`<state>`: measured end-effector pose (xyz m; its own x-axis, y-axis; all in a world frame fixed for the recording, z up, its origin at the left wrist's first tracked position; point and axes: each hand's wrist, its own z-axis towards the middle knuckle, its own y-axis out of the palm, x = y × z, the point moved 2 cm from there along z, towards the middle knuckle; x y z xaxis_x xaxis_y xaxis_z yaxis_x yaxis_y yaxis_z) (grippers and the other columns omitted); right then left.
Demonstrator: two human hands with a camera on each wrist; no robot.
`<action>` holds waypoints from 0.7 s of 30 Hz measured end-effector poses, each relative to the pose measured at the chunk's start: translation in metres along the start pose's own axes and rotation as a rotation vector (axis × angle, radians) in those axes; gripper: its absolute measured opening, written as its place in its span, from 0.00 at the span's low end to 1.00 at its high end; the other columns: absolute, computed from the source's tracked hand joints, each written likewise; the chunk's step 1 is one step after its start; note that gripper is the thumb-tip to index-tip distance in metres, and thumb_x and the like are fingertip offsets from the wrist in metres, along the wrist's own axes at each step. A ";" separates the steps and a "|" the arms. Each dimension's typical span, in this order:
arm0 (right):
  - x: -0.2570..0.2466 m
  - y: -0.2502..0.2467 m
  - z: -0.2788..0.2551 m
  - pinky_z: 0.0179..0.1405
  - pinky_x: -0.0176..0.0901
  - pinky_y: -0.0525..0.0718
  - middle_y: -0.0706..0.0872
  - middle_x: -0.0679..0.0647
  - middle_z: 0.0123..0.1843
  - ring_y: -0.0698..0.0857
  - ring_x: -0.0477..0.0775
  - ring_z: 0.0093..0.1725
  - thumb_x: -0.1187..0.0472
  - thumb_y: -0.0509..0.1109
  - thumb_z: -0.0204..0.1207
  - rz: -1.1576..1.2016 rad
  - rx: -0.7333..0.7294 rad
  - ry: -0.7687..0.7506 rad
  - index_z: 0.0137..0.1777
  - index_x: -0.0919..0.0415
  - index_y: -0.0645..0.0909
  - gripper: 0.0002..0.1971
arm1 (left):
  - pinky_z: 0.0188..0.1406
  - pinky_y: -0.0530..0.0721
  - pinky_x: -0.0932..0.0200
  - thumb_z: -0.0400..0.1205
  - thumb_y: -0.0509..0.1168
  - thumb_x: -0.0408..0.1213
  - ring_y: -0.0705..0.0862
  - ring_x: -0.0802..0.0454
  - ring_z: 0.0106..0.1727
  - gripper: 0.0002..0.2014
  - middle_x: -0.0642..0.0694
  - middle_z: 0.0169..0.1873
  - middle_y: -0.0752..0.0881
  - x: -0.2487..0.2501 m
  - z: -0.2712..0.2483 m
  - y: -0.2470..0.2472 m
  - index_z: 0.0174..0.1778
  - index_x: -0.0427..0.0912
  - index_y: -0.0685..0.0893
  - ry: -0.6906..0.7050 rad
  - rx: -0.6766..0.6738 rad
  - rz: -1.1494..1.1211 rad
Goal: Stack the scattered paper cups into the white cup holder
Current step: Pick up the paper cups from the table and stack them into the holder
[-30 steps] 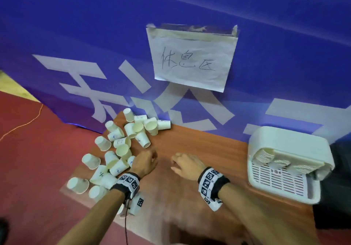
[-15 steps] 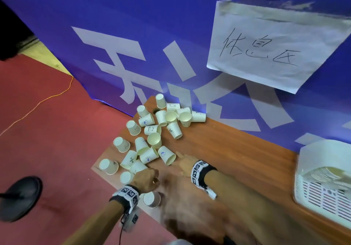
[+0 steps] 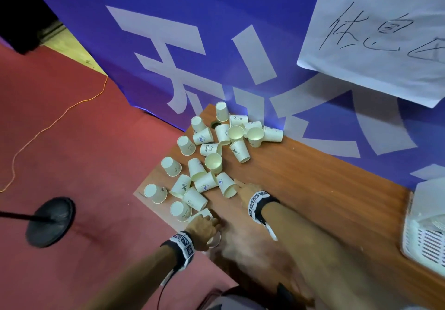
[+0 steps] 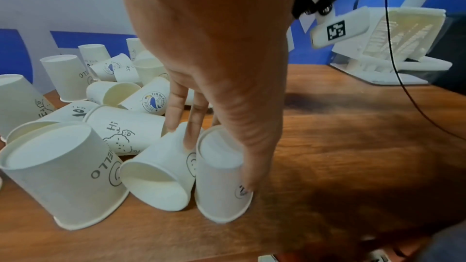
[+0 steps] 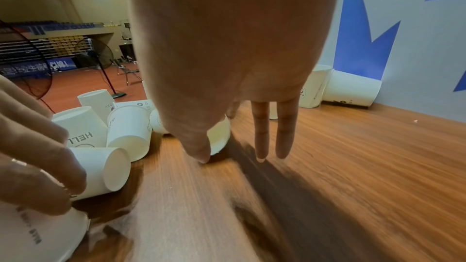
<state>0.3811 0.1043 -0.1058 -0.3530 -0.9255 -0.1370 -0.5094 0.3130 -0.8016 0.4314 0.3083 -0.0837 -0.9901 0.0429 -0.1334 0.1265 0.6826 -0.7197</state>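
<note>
Both hands have slid left into the pile, left hand (image 4: 214, 63) gripping an upside-down paper cup (image 4: 221, 178), right hand (image 5: 227, 47) loose-fingered beside a tipped cup (image 3: 226, 185)

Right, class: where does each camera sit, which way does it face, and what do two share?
Head: above, looking down at the paper cups on the table; both forearms, left hand and right hand show.
Left wrist: along the left hand, toward the inverted cup it holds, cup holder beyond.
Right wrist: along the right hand's straight fingers, toward the hall.
Shared: both wrist views show the HELLO cup.
</note>
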 end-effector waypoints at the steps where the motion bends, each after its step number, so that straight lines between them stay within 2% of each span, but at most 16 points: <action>1: 0.001 0.000 -0.001 0.69 0.57 0.78 0.45 0.46 0.92 0.75 0.63 0.78 0.62 0.63 0.86 0.013 0.017 -0.002 0.89 0.53 0.54 0.34 | 0.54 0.81 0.45 0.82 0.68 0.48 0.82 0.39 0.60 0.30 0.41 0.69 0.78 0.001 0.001 0.000 0.79 0.43 0.72 -0.005 -0.009 -0.001; 3: 0.004 0.002 -0.004 0.70 0.58 0.79 0.52 0.50 0.91 0.75 0.63 0.78 0.63 0.64 0.85 0.064 0.061 0.000 0.89 0.54 0.55 0.34 | 0.50 0.82 0.47 0.82 0.66 0.46 0.84 0.40 0.57 0.26 0.41 0.65 0.82 0.002 0.001 -0.003 0.76 0.42 0.76 -0.014 -0.039 -0.031; 5: 0.009 0.000 -0.012 0.66 0.59 0.81 0.65 0.53 0.85 0.78 0.64 0.74 0.64 0.66 0.83 0.125 0.129 0.008 0.87 0.55 0.60 0.33 | 0.43 0.84 0.49 0.82 0.62 0.51 0.87 0.38 0.50 0.22 0.40 0.58 0.86 0.002 0.002 -0.010 0.64 0.40 0.83 -0.022 -0.039 -0.088; 7: 0.016 -0.004 -0.027 0.63 0.60 0.81 0.73 0.53 0.77 0.81 0.63 0.70 0.64 0.69 0.82 0.192 0.219 0.052 0.84 0.55 0.67 0.31 | 0.39 0.84 0.50 0.80 0.58 0.58 0.87 0.37 0.45 0.25 0.38 0.52 0.87 0.003 0.008 -0.018 0.53 0.39 0.86 -0.010 0.003 -0.123; 10: 0.036 -0.008 -0.051 0.61 0.58 0.80 0.75 0.54 0.72 0.81 0.62 0.69 0.63 0.71 0.81 0.232 0.318 0.115 0.78 0.58 0.72 0.26 | 0.40 0.83 0.50 0.80 0.57 0.64 0.87 0.40 0.47 0.27 0.42 0.53 0.85 0.008 0.017 -0.034 0.56 0.42 0.84 -0.004 0.138 -0.168; 13: 0.065 -0.009 -0.077 0.64 0.58 0.80 0.76 0.54 0.70 0.79 0.60 0.69 0.62 0.72 0.81 0.299 0.398 0.160 0.74 0.60 0.74 0.22 | 0.39 0.77 0.50 0.83 0.59 0.61 0.85 0.40 0.51 0.25 0.43 0.54 0.83 0.014 0.024 -0.061 0.60 0.41 0.78 -0.032 0.227 -0.270; 15: 0.086 -0.010 -0.097 0.64 0.56 0.81 0.79 0.54 0.68 0.81 0.60 0.67 0.61 0.73 0.80 0.331 0.455 0.194 0.68 0.60 0.78 0.18 | 0.39 0.75 0.51 0.84 0.59 0.60 0.85 0.40 0.49 0.24 0.41 0.54 0.82 0.018 0.032 -0.081 0.60 0.41 0.76 -0.044 0.271 -0.329; 18: 0.115 -0.007 -0.132 0.52 0.50 0.83 0.83 0.53 0.58 0.85 0.60 0.56 0.55 0.77 0.78 0.401 0.572 0.253 0.53 0.60 0.81 0.11 | 0.37 0.81 0.49 0.82 0.58 0.63 0.84 0.40 0.42 0.24 0.42 0.54 0.83 0.026 0.047 -0.113 0.61 0.44 0.74 -0.043 0.352 -0.382; 19: 0.124 -0.003 -0.143 0.49 0.49 0.83 0.82 0.52 0.56 0.85 0.59 0.52 0.52 0.77 0.78 0.442 0.610 0.281 0.50 0.60 0.80 0.13 | 0.39 0.83 0.47 0.82 0.57 0.63 0.85 0.40 0.43 0.25 0.43 0.55 0.84 0.031 0.051 -0.126 0.62 0.46 0.74 -0.041 0.378 -0.410; 21: 0.140 0.004 -0.164 0.47 0.48 0.82 0.79 0.50 0.57 0.85 0.59 0.47 0.50 0.76 0.79 0.524 0.663 0.350 0.50 0.59 0.79 0.13 | 0.43 0.83 0.48 0.82 0.59 0.63 0.86 0.39 0.47 0.26 0.43 0.56 0.84 0.042 0.058 -0.150 0.65 0.47 0.74 -0.047 0.464 -0.474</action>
<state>0.2016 0.0112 -0.0328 -0.6846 -0.5482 -0.4804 0.3003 0.3884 -0.8712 0.3738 0.1651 -0.0208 -0.9425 -0.2238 0.2480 -0.2990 0.2340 -0.9251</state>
